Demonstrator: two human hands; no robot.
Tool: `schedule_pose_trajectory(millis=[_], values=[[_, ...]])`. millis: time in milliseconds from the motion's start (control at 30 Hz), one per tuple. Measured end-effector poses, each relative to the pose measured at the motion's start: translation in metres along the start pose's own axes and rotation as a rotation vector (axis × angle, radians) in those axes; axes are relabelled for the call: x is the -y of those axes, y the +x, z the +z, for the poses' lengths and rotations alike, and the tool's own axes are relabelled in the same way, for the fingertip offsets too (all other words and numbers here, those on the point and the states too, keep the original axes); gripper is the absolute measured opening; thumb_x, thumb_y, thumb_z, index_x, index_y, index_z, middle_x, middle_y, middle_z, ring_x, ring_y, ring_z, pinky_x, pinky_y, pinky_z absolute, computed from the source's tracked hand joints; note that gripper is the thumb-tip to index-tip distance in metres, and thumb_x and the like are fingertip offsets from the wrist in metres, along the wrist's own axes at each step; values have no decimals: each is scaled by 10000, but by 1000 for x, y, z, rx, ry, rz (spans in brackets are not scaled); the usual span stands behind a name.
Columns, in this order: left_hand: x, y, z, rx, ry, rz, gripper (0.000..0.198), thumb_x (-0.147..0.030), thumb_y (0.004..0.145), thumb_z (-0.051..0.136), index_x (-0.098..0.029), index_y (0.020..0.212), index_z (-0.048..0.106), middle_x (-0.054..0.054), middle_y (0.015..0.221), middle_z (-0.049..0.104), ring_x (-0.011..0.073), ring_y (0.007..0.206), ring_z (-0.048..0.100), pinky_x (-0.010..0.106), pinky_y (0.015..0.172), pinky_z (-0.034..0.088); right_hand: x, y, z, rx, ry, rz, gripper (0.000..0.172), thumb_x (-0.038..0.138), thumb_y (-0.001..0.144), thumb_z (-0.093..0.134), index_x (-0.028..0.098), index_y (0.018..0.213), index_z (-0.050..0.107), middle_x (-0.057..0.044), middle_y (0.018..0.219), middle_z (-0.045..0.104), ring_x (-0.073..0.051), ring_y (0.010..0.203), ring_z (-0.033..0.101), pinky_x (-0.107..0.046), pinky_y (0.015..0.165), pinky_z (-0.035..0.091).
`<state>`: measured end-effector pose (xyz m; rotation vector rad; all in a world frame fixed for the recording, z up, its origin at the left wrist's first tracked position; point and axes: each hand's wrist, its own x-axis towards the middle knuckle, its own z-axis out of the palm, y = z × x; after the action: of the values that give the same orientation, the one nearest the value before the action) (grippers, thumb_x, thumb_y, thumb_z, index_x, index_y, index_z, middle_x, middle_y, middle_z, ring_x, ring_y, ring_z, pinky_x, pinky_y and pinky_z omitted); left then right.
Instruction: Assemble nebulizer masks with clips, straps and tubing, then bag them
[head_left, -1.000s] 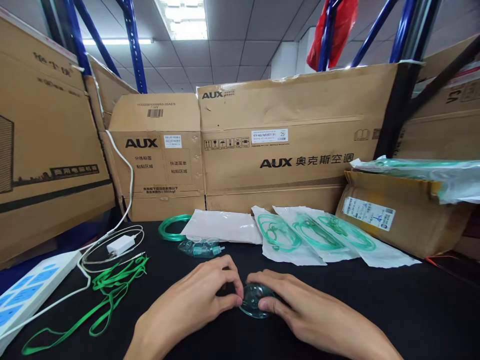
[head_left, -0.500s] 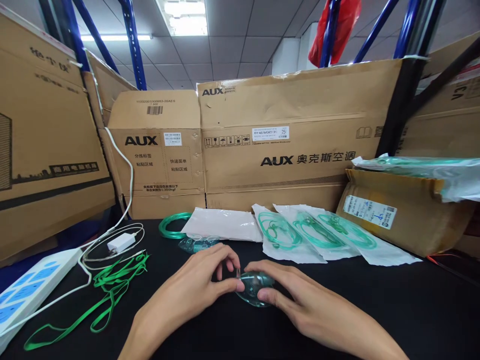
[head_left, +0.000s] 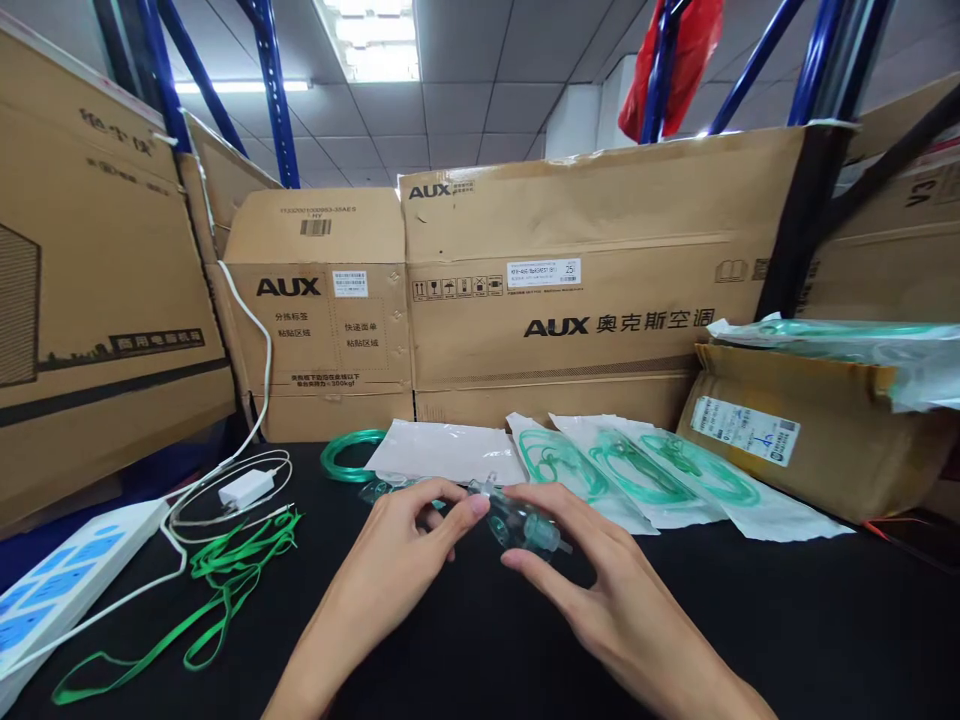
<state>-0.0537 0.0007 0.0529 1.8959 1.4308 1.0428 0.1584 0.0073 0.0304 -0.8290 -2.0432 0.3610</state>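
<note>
Both hands hold a clear, green-tinted plastic mask piece [head_left: 520,525] a little above the black table [head_left: 787,620]. My left hand [head_left: 401,555] pinches its left end between thumb and fingertips. My right hand [head_left: 592,580] grips its right side, fingers curled over it and thumb beneath. A short tube stub sticks out of the piece toward the lower right. Just behind my left hand lies a second clear mask part [head_left: 379,489], partly hidden. A coil of green tubing [head_left: 346,455] rests farther back.
Several sealed white pouches of green tubing [head_left: 630,470] and a flat white pouch [head_left: 450,452] lie behind the hands. Green straps [head_left: 225,570], a white charger [head_left: 244,488] with cable and a power strip [head_left: 60,585] sit left. Cardboard boxes [head_left: 585,270] wall the back; another box [head_left: 810,430] stands right.
Both hands have lifted the clear mask piece off the table and turned it, moving it up and away from me. The second mask part is now partly hidden behind my left hand.
</note>
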Motion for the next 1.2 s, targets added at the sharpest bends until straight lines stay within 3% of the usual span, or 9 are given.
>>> schedule_pose_trajectory(millis=[100,200,367,467,567,700,867,1000,1200], values=[[4,2,4,-23,-96,12,442,-654,930,564,-235,1021,672,-43,672,592,165,676,563,258,642,369,0,1,3,-57,13,-58,387,184,934,680,366,1256,566,15,1205,676,-193,1114,651,-343,1013,518],[7,4,7,-24,-181,27,421,-636,936,578,-225,1013,628,-44,696,585,149,671,546,247,622,357,-1,2,5,-79,31,-65,399,156,919,691,358,1240,568,20,1187,681,-181,1090,659,-317,991,522],[5,5,9,102,-330,134,388,-566,999,529,-197,938,630,-44,730,557,102,600,442,230,580,344,4,2,6,-95,152,-43,362,198,903,718,361,1205,605,16,1197,681,-188,1125,651,-317,1004,506],[0,2,8,121,-385,193,349,-514,1020,527,-194,933,637,-38,746,566,105,654,486,221,634,395,9,4,2,-56,405,134,270,400,922,701,347,1180,642,-12,1225,684,-220,1169,644,-354,1017,510],[-4,1,6,116,-394,247,315,-468,1014,563,-195,880,646,-27,793,595,115,757,553,218,728,437,11,6,-3,-61,609,390,383,574,942,613,326,1229,664,-49,1234,707,-258,1233,621,-437,1107,432],[-4,1,7,102,-410,250,306,-448,1001,592,-193,846,661,-27,782,606,118,766,584,213,736,458,13,9,-6,9,781,515,401,547,876,721,268,1164,740,-77,1190,738,-295,1234,616,-470,1129,375],[0,3,7,90,-409,247,303,-435,979,631,-184,826,706,-22,747,616,121,745,581,207,702,460,21,11,-3,77,983,531,288,456,883,738,223,1047,781,-73,1024,763,-247,991,688,-372,923,470],[1,4,7,74,-422,256,218,-410,927,714,-205,917,787,-11,800,654,113,717,576,204,675,464,22,10,0,-21,1027,566,267,415,797,829,233,977,752,-31,970,737,-205,931,650,-297,811,456],[0,3,10,39,-432,268,197,-380,900,752,-238,1015,827,14,873,681,91,633,547,200,596,469,23,8,4,-187,905,521,267,412,749,868,232,916,764,-11,955,699,-187,972,596,-264,833,428]])
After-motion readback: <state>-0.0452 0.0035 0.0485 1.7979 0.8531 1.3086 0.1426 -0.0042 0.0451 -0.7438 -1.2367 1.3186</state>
